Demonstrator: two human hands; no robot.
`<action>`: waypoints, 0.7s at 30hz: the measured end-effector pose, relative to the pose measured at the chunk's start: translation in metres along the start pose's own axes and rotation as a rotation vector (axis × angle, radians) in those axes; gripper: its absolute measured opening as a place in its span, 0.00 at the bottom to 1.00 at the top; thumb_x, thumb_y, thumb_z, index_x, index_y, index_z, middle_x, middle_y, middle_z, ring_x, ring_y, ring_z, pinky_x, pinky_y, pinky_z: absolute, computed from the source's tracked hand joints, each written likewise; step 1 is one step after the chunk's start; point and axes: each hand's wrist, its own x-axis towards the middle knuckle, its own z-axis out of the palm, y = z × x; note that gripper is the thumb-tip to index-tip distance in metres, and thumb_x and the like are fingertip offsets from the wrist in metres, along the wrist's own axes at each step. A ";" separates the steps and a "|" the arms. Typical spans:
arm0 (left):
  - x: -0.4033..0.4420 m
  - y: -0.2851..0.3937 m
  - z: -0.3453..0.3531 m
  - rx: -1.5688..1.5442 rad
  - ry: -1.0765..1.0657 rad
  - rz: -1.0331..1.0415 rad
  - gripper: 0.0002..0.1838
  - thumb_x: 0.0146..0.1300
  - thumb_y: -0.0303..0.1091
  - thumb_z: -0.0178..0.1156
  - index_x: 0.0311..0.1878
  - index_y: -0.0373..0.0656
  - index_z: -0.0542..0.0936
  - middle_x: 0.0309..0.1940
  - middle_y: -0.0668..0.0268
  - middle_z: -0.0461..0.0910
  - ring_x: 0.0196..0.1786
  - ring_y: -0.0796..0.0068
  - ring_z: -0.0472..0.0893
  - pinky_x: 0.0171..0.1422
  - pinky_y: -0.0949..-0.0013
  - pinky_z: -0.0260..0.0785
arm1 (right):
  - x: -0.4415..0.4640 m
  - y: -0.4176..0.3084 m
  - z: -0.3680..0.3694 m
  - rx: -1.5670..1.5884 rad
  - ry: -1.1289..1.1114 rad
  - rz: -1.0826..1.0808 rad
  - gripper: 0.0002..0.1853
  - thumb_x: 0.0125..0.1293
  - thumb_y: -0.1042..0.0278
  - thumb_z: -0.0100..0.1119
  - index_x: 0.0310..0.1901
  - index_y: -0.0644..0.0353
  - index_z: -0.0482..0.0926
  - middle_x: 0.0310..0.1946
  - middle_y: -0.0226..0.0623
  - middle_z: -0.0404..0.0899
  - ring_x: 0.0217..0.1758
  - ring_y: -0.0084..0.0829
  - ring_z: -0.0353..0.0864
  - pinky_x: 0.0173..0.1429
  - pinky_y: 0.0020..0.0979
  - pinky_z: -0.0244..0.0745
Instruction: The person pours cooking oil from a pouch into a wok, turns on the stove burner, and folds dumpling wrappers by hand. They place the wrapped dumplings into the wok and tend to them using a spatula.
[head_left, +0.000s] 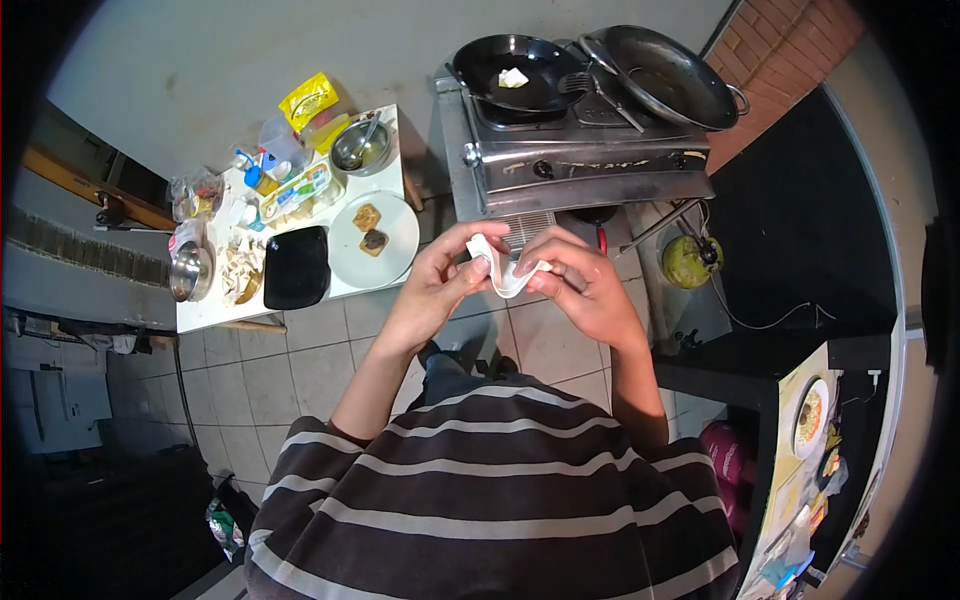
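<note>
A thin white folded piece (508,289), perhaps paper or a wrapper, is held between my two hands in front of my chest. My left hand (441,284) pinches its left end between thumb and fingers. Its right end is gripped by my right hand (583,283), with the fingers bent over it. The middle of the piece sags in a curve between them. Beyond the hands stands a steel gas stove (590,170). On it, a black pan (480,70) holds a small pale piece (513,78) and the head of a slotted spatula (575,83).
A second large pan (665,80) sits at the stove's right. The white table (205,318) on the left bears a plate (395,225) with two browned pieces, a black dish (297,267), metal bowls and packets. A green gas cylinder (686,262) stands below right.
</note>
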 end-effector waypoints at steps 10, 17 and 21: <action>0.070 -0.025 0.003 -0.156 -0.029 0.034 0.16 0.71 0.31 0.56 0.60 0.40 0.70 0.56 0.60 0.75 0.57 0.74 0.76 0.60 0.69 0.71 | 0.018 0.008 -0.047 -0.065 0.076 -0.129 0.06 0.63 0.76 0.61 0.41 0.64 0.82 0.39 0.35 0.78 0.44 0.28 0.78 0.48 0.28 0.73; 0.152 -0.012 -0.029 -0.084 -0.162 -0.076 0.23 0.71 0.36 0.56 0.66 0.38 0.70 0.54 0.63 0.75 0.57 0.76 0.75 0.63 0.70 0.68 | 0.081 0.024 -0.077 -0.280 0.153 -0.097 0.06 0.61 0.78 0.62 0.41 0.63 0.83 0.37 0.36 0.78 0.42 0.31 0.79 0.48 0.29 0.73; 0.197 0.002 -0.063 0.036 -0.201 -0.057 0.24 0.70 0.35 0.57 0.67 0.39 0.69 0.53 0.63 0.76 0.57 0.77 0.75 0.61 0.72 0.68 | 0.128 0.037 -0.089 -0.328 0.180 -0.080 0.07 0.60 0.79 0.64 0.40 0.63 0.83 0.38 0.36 0.77 0.43 0.32 0.79 0.48 0.29 0.73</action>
